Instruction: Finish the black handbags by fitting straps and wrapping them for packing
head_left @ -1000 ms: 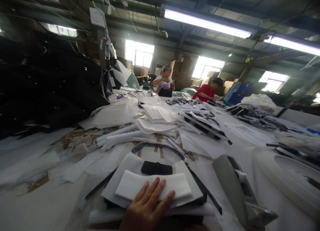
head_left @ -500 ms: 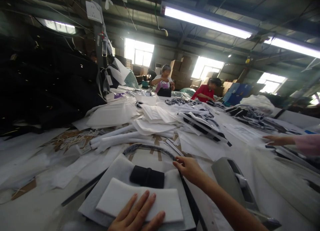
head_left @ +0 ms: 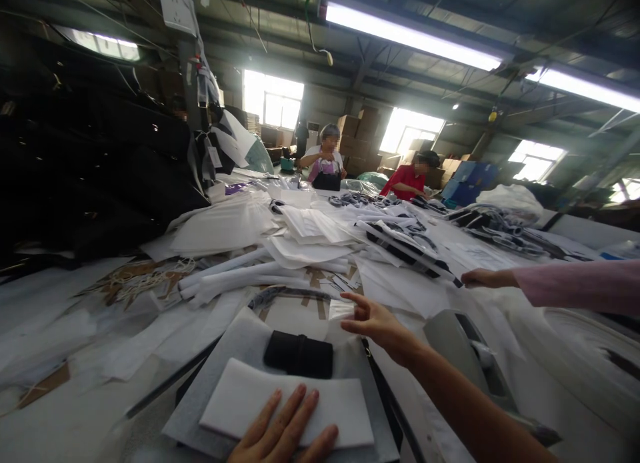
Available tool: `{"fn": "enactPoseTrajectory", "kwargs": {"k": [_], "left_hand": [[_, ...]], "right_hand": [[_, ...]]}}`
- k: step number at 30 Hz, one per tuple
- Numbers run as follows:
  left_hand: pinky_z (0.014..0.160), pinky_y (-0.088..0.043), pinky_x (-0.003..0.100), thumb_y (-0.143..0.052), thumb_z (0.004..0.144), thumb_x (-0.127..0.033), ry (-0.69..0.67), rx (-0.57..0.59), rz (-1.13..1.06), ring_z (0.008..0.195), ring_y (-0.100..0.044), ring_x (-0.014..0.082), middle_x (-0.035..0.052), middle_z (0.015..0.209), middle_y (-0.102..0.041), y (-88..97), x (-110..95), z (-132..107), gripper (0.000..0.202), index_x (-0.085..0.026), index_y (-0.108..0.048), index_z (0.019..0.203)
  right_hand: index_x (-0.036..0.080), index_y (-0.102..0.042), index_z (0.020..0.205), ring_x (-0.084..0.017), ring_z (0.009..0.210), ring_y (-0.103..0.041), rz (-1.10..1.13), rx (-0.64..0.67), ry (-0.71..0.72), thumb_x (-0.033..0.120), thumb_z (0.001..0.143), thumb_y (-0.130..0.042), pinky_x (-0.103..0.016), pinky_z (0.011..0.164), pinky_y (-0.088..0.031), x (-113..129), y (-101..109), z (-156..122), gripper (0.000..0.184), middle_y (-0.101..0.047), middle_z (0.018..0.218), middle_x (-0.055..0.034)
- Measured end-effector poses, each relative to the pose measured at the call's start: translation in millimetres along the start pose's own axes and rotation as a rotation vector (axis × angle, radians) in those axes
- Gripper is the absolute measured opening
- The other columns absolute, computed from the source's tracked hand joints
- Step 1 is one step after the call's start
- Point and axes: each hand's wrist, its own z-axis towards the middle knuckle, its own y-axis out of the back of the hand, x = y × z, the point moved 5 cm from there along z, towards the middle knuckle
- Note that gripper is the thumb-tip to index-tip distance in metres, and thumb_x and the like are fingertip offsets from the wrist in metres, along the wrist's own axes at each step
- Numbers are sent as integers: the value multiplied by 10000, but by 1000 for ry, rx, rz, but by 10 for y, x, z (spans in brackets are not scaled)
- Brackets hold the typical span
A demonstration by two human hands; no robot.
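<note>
My left hand point(head_left: 287, 429) lies flat, fingers spread, on a folded white foam pad point(head_left: 295, 403). Beneath the pad is a pale grey-white sheet point(head_left: 235, 356) over a dark flat item with a curved, film-wrapped handle point(head_left: 265, 296). A small black strap piece point(head_left: 299, 355) with a band around its middle rests just beyond the pad. Beside the handle's right end, my right hand point(head_left: 377, 326) is raised with thumb and index finger apart. A small whitish, partly see-through piece point(head_left: 341, 309) shows at its fingertips; whether they touch it is unclear.
A grey tape dispenser point(head_left: 465, 356) stands to the right, near a large white roll point(head_left: 570, 363). A co-worker's hand point(head_left: 487, 277) in a pink sleeve reaches in from the right. Stacked white sheets point(head_left: 225, 223) and dark handles cover the far table; black bags point(head_left: 100, 163) pile up left.
My right hand has come off the handle, its fingers parting, and the whitish piece now shows there. My left hand stays on the pad. The co-worker's hand has moved left toward dark strips.
</note>
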Motion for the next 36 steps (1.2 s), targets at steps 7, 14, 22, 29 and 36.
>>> {"fn": "enactPoseTrajectory", "kwargs": {"k": [7, 14, 22, 29, 36], "left_hand": [[1210, -256, 435, -316, 1055, -246, 156, -187, -77, 1200, -630, 196, 18, 1218, -712, -66, -63, -45, 408, -351, -610, 1318], [1201, -283, 396, -376, 1045, -231, 139, -71, -85, 1269, -574, 190, 11, 1305, -663, -33, -57, -25, 396, -355, -536, 1385], [1137, -401, 399, -358, 1042, -189, 67, 62, -74, 1321, -523, 219, 5, 1469, -524, 14, -52, -6, 427, -325, -485, 1426], [1133, -405, 455, -348, 1025, -137, -40, 251, -74, 1408, -403, 262, -44, 1598, -288, 38, -51, -17, 476, -261, -399, 1481], [1194, -254, 566, -509, 955, -533, 22, 390, -286, 1409, -395, 315, 42, 1527, -439, 105, -89, 96, 658, -157, -390, 1482]], "right_hand": [[269, -566, 1353, -147, 827, -653, -53, -54, 162, 153, 782, -695, -303, 881, -513, 147, -81, -627, 597, -661, 863, 37], [259, -766, 965, -150, 813, -694, -319, -143, 298, 184, 910, -601, -216, 766, -530, 134, -437, -1130, 190, -716, 890, -19], [232, -706, 1009, -131, 803, -682, -497, -291, 501, 151, 969, -504, -195, 759, -555, 12, -648, -1431, 221, -650, 853, -22], [221, -684, 1020, -135, 858, -718, -411, -465, 705, 76, 936, -532, -254, 960, -557, -94, -699, -1595, 227, -694, 854, -15], [194, -672, 1065, -146, 925, -717, -395, -423, 758, 9, 926, -498, -311, 1014, -541, -250, -781, -1603, 289, -668, 833, -23]]}}
